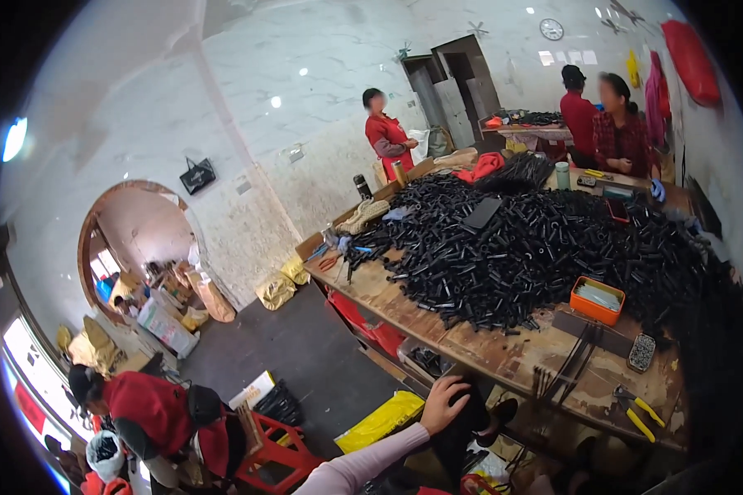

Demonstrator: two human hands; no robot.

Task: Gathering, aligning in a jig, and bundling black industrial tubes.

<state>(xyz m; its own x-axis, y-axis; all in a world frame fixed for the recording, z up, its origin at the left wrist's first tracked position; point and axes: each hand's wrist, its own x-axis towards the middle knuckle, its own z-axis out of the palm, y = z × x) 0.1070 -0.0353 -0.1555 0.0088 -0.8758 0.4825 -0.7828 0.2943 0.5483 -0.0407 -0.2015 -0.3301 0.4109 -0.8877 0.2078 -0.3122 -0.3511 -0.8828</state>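
Note:
My left hand (pixel 446 404) extends from a pale pink sleeve at the lower middle and lies over my dark-clothed knee beside the table edge. Its fingers are slightly bent and apart, and I see nothing held in them. My right hand cannot be made out. On the worn wooden table (pixel 491 356) spreads a large heap of short black tubular parts (pixel 446 285). Along the near side are an orange box (pixel 596 310) of pale thin strips, a small tray of metal bits (pixel 641 353), long black strips (pixel 571 367) and yellow-handled pliers (pixel 638 414).
A yellow package (pixel 381 422) lies on the floor left of my hand, near a red stool (pixel 276 454). One person (pixel 153 421) bends at the lower left; several others are beyond the table. A dark phone (pixel 482 213) rests on the heap, and red-handled pliers (pixel 328 263) lie at the left corner.

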